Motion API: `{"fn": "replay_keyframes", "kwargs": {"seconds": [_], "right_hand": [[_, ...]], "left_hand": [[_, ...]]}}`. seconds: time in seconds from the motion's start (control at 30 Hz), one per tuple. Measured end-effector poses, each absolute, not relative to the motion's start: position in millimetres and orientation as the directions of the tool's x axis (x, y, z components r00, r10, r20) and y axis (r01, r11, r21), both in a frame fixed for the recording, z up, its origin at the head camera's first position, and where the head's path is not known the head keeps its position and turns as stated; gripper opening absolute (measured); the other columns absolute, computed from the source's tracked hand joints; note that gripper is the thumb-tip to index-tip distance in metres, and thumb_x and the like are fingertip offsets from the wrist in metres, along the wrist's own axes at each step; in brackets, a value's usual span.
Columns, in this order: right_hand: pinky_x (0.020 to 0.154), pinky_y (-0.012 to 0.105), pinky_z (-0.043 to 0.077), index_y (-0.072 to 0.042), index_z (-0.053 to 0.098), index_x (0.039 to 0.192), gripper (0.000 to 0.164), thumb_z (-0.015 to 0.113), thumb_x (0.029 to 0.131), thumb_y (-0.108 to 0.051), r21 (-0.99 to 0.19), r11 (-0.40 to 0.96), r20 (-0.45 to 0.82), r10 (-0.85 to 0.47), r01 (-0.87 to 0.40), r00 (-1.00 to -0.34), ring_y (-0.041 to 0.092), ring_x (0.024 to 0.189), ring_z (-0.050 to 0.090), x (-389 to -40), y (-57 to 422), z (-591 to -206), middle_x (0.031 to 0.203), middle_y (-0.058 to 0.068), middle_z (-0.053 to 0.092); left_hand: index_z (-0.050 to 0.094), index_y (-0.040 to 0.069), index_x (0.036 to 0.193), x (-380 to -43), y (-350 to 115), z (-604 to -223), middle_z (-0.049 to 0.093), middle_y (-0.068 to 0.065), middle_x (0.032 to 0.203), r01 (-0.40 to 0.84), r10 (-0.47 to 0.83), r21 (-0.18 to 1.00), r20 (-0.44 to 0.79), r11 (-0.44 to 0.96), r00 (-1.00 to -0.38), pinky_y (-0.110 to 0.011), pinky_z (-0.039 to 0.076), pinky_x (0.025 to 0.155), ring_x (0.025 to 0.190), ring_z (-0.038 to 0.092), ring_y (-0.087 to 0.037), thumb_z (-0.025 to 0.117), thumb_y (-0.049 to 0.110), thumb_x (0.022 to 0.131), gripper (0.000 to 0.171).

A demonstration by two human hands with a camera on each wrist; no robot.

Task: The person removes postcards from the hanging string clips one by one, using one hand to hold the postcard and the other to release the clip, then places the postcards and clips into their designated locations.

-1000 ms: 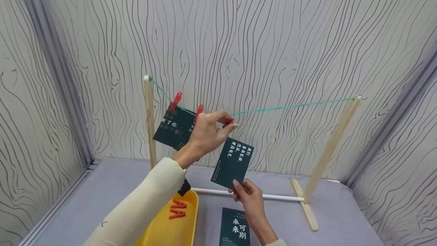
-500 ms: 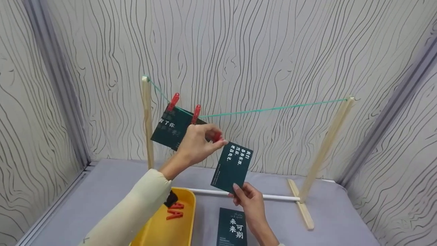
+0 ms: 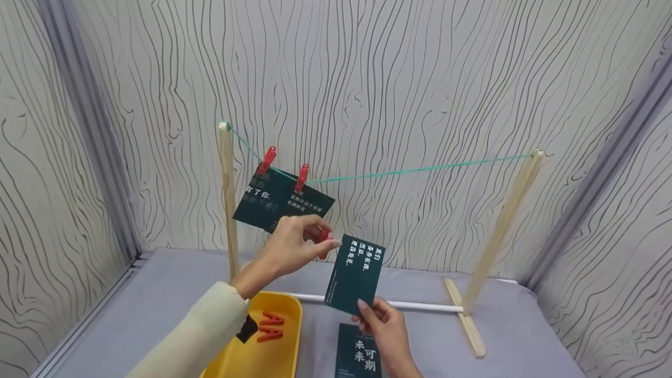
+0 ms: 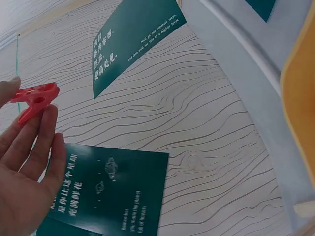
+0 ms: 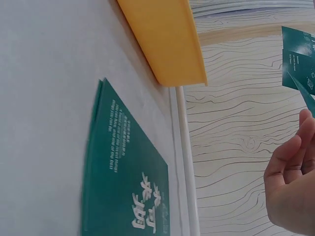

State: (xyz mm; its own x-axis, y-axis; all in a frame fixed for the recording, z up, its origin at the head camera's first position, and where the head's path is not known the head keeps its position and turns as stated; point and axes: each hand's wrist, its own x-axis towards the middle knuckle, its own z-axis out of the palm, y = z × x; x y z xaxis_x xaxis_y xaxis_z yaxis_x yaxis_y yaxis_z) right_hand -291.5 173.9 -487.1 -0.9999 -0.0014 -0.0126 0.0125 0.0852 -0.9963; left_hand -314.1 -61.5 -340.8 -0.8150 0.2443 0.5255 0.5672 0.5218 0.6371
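Note:
My left hand [image 3: 294, 245] pinches a red clothespin [image 4: 38, 98] between thumb and fingers, just below the hanging cards. With my right hand [image 3: 387, 325] I grip the lower edge of a dark green card [image 3: 356, 275] with white lettering, held tilted. The clothespin is close to this card's upper left corner in the head view; whether they touch, I cannot tell. Two overlapping green cards [image 3: 310, 202] hang from a green string [image 3: 399, 172], fastened by two red clothespins [image 3: 302, 177]. In the left wrist view, the held card and the clothespin are visibly apart.
Wooden posts [image 3: 504, 231] carry the string, joined below by a white rod [image 3: 430, 306]. A yellow tray [image 3: 262, 362] with red clothespins [image 3: 270, 326] stands front left. Beside it lies a stack of green cards [image 5: 125, 162] on the grey table. A patterned wall rises behind.
My left hand has come down and left from the string with the clothespin, uncovering the second hanging card. The right hand and its card have lowered slightly.

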Motion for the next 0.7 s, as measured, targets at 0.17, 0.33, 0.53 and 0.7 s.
{"fn": "replay_keyframes", "kwargs": {"seconds": [0.17, 0.33, 0.53, 0.7], "right_hand": [[0.068, 0.026, 0.051, -0.006, 0.065, 0.105, 0.032, 0.068, 0.092, -0.035, -0.997, 0.06, -0.05, -0.017, 0.049, -0.999, 0.011, 0.066, 0.06, -285, 177, -492, 0.079, -0.001, 0.073], [0.064, 0.023, 0.053, -0.002, 0.065, 0.107, 0.033, 0.068, 0.092, -0.031, -0.997, 0.052, -0.061, -0.016, 0.06, -0.998, 0.008, 0.063, 0.059, -280, 181, -498, 0.075, -0.002, 0.072], [0.065, 0.024, 0.053, -0.001, 0.065, 0.109, 0.036, 0.07, 0.091, -0.032, -0.992, 0.081, -0.099, -0.034, 0.096, -0.994, 0.009, 0.065, 0.062, -276, 187, -506, 0.077, -0.001, 0.073], [0.065, 0.024, 0.055, -0.002, 0.065, 0.104, 0.033, 0.069, 0.091, -0.032, -0.984, 0.124, -0.137, -0.054, 0.13, -0.989, 0.008, 0.065, 0.062, -274, 199, -511, 0.075, -0.002, 0.073]], "left_hand": [[0.071, 0.026, 0.103, -314, -67, -360, 0.07, 0.012, 0.086, 0.529, 0.226, 0.65, 0.494, 0.545, -0.84, -0.018, 0.056, 0.065, 0.072, 0.062, -0.007, 0.072, 0.054, 0.083, 0.034], [0.071, 0.026, 0.103, -313, -75, -375, 0.067, 0.012, 0.085, 0.506, 0.239, 0.65, 0.458, 0.568, -0.856, -0.017, 0.054, 0.064, 0.071, 0.059, -0.01, 0.073, 0.051, 0.083, 0.032], [0.07, 0.023, 0.104, -313, -85, -387, 0.066, 0.008, 0.085, 0.486, 0.261, 0.686, 0.413, 0.541, -0.873, -0.018, 0.055, 0.071, 0.074, 0.061, -0.011, 0.074, 0.043, 0.085, 0.028], [0.068, 0.021, 0.108, -313, -90, -394, 0.067, 0.006, 0.087, 0.462, 0.277, 0.716, 0.37, 0.522, -0.887, -0.018, 0.056, 0.074, 0.076, 0.063, -0.011, 0.075, 0.04, 0.086, 0.03]]}}
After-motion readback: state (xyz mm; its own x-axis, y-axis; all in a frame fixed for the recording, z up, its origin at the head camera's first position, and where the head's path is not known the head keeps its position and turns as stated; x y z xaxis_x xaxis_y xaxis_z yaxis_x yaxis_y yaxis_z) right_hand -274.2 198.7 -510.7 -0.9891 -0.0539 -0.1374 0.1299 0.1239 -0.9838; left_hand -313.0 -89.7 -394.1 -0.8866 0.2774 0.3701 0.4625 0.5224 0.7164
